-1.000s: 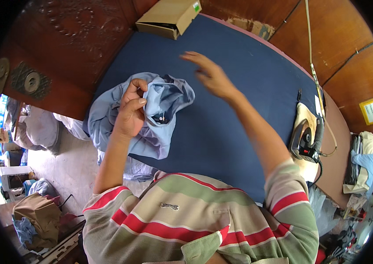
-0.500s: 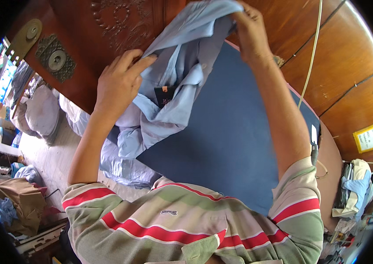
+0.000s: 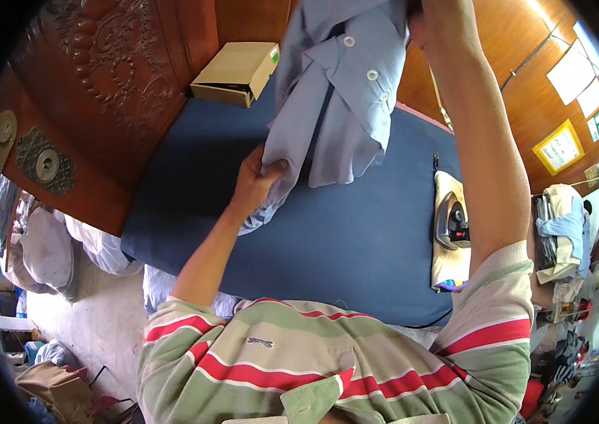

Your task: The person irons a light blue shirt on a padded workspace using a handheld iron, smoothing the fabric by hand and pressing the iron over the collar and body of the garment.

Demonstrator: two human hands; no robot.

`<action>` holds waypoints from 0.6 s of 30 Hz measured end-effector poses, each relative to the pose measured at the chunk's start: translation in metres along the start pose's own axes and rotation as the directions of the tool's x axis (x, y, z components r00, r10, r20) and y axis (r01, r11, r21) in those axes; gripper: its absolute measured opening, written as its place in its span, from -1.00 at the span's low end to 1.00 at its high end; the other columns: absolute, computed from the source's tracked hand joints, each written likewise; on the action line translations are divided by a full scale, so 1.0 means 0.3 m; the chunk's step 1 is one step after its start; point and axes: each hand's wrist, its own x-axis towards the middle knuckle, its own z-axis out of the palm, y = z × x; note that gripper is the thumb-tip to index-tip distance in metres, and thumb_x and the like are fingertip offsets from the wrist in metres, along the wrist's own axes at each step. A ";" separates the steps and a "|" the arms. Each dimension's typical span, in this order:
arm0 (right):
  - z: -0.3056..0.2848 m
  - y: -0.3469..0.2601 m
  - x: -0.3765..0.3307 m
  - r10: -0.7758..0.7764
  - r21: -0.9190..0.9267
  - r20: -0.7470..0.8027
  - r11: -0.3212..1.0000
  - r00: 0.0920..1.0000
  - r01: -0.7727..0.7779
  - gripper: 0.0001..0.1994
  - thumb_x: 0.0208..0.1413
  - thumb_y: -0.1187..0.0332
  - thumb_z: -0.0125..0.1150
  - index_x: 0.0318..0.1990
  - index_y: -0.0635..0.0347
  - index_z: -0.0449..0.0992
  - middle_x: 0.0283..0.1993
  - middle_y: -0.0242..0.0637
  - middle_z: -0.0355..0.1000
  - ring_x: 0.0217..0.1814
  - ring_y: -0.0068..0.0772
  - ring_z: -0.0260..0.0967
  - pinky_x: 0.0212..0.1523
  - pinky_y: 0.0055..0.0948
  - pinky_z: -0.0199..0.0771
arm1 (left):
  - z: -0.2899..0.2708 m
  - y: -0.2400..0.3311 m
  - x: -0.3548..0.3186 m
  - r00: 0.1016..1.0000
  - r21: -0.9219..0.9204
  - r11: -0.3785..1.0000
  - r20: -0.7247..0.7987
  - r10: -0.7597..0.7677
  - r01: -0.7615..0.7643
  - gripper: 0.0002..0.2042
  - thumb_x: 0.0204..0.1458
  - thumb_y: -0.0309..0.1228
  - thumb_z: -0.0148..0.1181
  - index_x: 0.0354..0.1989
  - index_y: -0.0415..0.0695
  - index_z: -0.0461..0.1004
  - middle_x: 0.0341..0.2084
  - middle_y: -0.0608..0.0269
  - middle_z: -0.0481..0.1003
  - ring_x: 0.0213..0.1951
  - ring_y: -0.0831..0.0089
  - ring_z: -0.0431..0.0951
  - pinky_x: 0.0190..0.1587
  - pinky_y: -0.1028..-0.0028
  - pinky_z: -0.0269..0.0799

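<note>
Left hand (image 3: 253,185) fingers pinched shut on light blue shirt (image 3: 345,85) hem; right hand (image 3: 441,21) gripping collar above table (image 3: 356,240). Best pulled taut, kept clear of iron (image 3: 451,220).

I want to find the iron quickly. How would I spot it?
Find the big dark blue padded table. At its right edge lies a cream cloth pad, and on it rests the grey metal iron with a black handle, the only hard, shiny thing there.

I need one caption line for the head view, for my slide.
Person lifts a light blue shirt over a blue ironing table, right hand high, left hand gripping its lower edge.
</note>
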 end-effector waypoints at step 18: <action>-0.166 0.016 -0.050 -0.081 -0.085 -0.125 0.994 0.989 0.070 -0.86 0.12 0.44 -0.08 -0.36 0.19 0.45 -0.47 -0.43 0.42 -0.47 -0.62 0.33 -0.41 -0.61 0.38 | 0.192 -0.192 -0.075 0.975 0.227 0.973 0.223 -0.023 -0.029 -0.49 0.15 -0.18 -0.05 0.22 -0.17 0.11 0.06 0.10 0.32 0.08 0.27 0.35 0.18 0.33 0.21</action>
